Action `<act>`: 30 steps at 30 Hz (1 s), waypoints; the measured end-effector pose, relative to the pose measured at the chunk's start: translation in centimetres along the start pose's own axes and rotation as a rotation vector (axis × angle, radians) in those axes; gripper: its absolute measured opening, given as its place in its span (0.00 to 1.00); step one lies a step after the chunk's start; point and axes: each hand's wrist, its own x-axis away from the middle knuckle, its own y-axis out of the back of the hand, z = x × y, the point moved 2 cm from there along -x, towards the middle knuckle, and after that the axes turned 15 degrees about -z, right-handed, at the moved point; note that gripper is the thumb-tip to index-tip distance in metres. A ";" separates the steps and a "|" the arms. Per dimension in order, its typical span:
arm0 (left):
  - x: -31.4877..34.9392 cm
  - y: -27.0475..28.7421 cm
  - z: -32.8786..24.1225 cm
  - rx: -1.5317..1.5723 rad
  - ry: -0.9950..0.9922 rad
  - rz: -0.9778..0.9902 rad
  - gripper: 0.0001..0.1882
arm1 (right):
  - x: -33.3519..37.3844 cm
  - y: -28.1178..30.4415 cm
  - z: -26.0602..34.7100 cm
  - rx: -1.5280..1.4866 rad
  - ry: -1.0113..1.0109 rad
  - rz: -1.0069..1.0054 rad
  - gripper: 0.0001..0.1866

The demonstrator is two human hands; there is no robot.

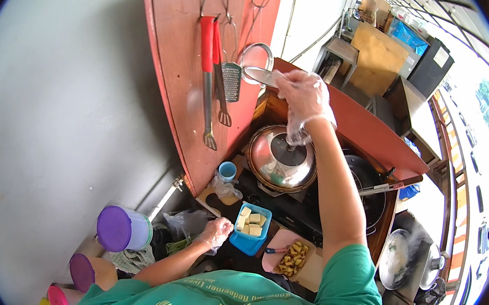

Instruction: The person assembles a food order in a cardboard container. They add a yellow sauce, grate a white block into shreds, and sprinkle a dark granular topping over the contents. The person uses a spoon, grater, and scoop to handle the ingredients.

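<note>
Head view: the hands are well apart. The right hand point(304, 94) grips a metal utensil point(259, 76) near the hanging grater point(230, 83), above the lidded pan point(282, 160). The left hand point(216, 233) curls beside the blue container point(249, 246); whether it holds anything cannot be determined. Probable step: handling the utensil near the hooks point(261, 3). The next move calls for clearance from the grater.
</note>
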 end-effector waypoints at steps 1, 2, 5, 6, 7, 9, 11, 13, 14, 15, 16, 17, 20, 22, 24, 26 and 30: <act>0.5 0.5 -0.2 0.068 0.047 0.006 0.10 | -0.6 -0.6 1.5 -0.030 0.331 -0.068 0.21; 1.1 0.9 -0.2 0.131 0.121 0.016 0.09 | -0.9 -1.8 2.2 -0.073 0.152 -0.026 0.23; 2.0 1.9 -0.3 0.153 0.072 0.028 0.07 | -1.3 -5.0 4.6 -0.064 -0.038 0.007 0.28; 2.2 2.0 -0.2 0.168 0.114 0.065 0.06 | -1.3 -5.7 5.2 -0.039 -0.058 0.014 0.29; 2.3 2.2 -0.3 0.171 0.080 0.056 0.05 | -1.1 -5.8 5.5 -0.074 -0.054 0.032 0.26; 2.2 2.7 -0.8 0.138 -0.091 -0.008 0.05 | -1.4 -6.4 5.8 -0.042 -0.070 0.028 0.23; 1.9 3.1 -1.4 0.166 -0.137 -0.028 0.03 | -1.5 -6.8 5.9 0.004 0.024 -0.110 0.15; 1.5 3.6 -2.1 0.223 -0.158 -0.029 0.02 | -2.2 -6.9 5.2 -0.073 -0.076 -0.047 0.15; 1.3 3.8 -2.5 0.252 -0.168 -0.025 0.02 | -2.6 -6.8 4.8 -0.097 -0.146 -0.005 0.14; 1.1 3.9 -2.8 0.233 -0.167 0.003 0.02 | -3.0 -6.5 4.6 -0.167 -0.142 -0.019 0.15; 0.9 3.9 -3.2 0.214 -0.165 0.033 0.03 | -3.4 -6.1 4.5 -0.238 -0.141 -0.032 0.15; 0.7 4.0 -3.5 0.206 -0.144 0.066 0.05 | -3.6 -5.7 4.5 -0.307 -0.142 -0.045 0.16; 0.4 3.7 -4.6 0.230 -0.165 0.083 0.06 | -3.2 -4.0 4.8 -0.474 -0.201 -0.102 0.11; 0.2 3.5 -5.5 0.205 -0.211 0.059 0.05 | -2.2 -2.0 4.8 -0.596 -0.175 -0.129 0.10; -0.1 3.7 -6.9 0.142 -0.350 -0.001 0.06 | 0.1 -0.2 4.2 -0.773 -0.124 -0.274 0.08; -0.6 3.7 -7.9 0.494 0.068 0.222 0.12 | 4.8 2.0 1.8 -0.856 -0.080 -0.314 0.05; -2.2 4.4 -10.1 1.306 0.705 0.380 0.37 | 21.2 2.8 -3.9 -0.166 0.161 -0.165 0.11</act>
